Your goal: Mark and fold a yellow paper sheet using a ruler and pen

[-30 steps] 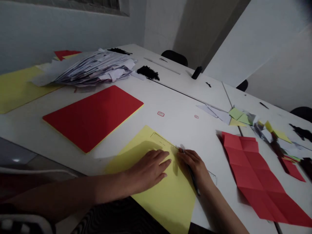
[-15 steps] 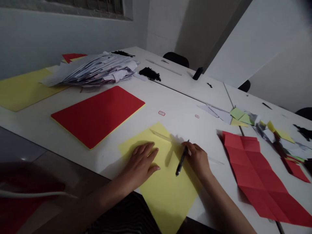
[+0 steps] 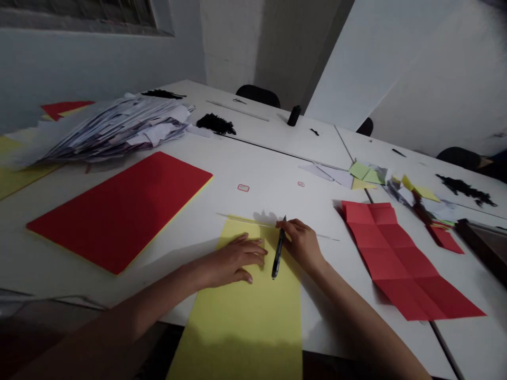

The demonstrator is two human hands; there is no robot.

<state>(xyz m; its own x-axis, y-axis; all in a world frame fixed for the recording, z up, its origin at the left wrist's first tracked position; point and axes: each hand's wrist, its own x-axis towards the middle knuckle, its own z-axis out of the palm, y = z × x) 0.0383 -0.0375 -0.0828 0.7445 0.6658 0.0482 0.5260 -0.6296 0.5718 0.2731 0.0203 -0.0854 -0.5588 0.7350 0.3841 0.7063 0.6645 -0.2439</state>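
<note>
A yellow sheet [image 3: 253, 316] lies in front of me, its near end reaching past the table's front edge. My left hand [image 3: 233, 261] rests on its left part with the fingers spread, holding nothing. At the sheet's upper right, my right hand [image 3: 303, 243] has its fingers closed on a black pen [image 3: 279, 253], which is tilted over the paper. A thin, clear strip, hard to make out, crosses the sheet's far edge and passes by the right fingertips.
Left of me is a stack of red and yellow paper [image 3: 122, 211], with a heap of white papers [image 3: 119, 129] behind. A creased red sheet [image 3: 400, 253] lies right. Farther off are black yarn [image 3: 216, 124] and a black cylinder [image 3: 294, 116].
The view has swung rightward. The yellow sheet now lies straighter, and my left hand points more to the right on it. My right hand still holds the pen.
</note>
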